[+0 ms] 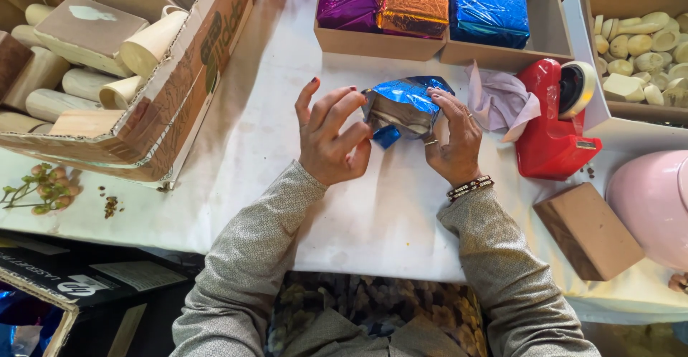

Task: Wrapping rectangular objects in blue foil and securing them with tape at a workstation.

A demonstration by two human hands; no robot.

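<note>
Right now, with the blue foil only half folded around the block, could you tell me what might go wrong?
1. The blue foil gapes at its left end; it may spring open if the left hand lets go.
2. The fingers pinch thin foil, which might tear.
3. The red tape dispenser sits beside the right hand and could be knocked.

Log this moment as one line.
left hand: on blue foil packet | right hand: holding packet | red tape dispenser: beside right hand

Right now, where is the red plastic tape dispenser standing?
In the head view, the red plastic tape dispenser stands on the white table, on the person's right side, just past the right hand and beside a crumpled pale lilac tissue paper.
</note>
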